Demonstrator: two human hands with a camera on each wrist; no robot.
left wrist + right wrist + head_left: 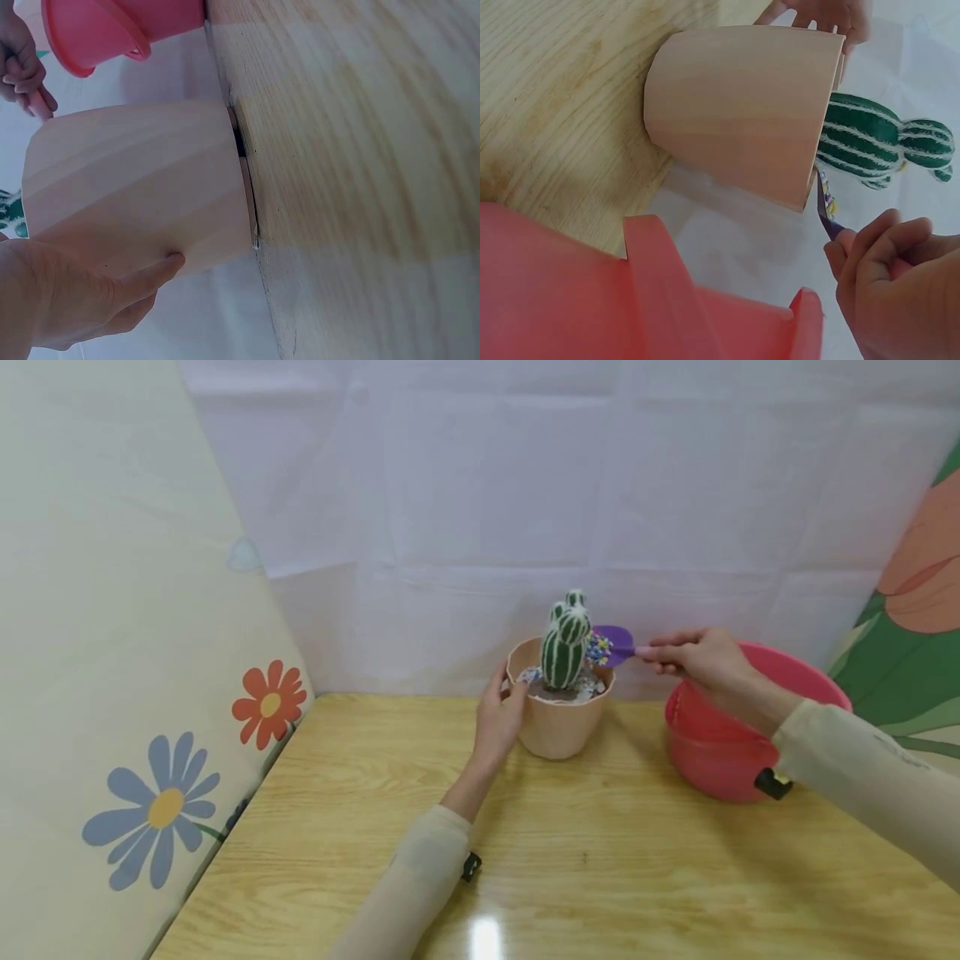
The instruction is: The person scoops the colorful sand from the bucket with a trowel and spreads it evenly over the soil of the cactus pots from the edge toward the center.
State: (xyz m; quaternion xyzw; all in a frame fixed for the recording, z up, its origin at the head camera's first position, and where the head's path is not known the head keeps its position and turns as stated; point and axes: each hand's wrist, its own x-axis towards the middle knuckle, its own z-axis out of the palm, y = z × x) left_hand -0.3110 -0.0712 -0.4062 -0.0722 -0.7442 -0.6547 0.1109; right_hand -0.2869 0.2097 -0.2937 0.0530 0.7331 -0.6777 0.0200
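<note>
A peach flowerpot point(562, 731) stands on the table with a green, white-striped cactus point(564, 647) upright in it. My left hand point(498, 714) holds the pot at its left side, thumb near the rim; in the left wrist view its fingers point(154, 274) lie along the outer wall. My right hand point(708, 664) grips the pink handle of a small purple shovel point(618, 642). Its blade carries colourful small pebbles point(597, 648) and reaches over the pot's right rim beside the cactus. Greyish-white material and a few coloured bits point(529, 675) lie around the cactus base.
A red bucket point(712, 760) stands to the right, under my right forearm, and what it holds is hidden. Behind the wooden table point(585, 860) hangs a white cloth point(487, 527). A flower-printed panel point(165, 810) borders the left side.
</note>
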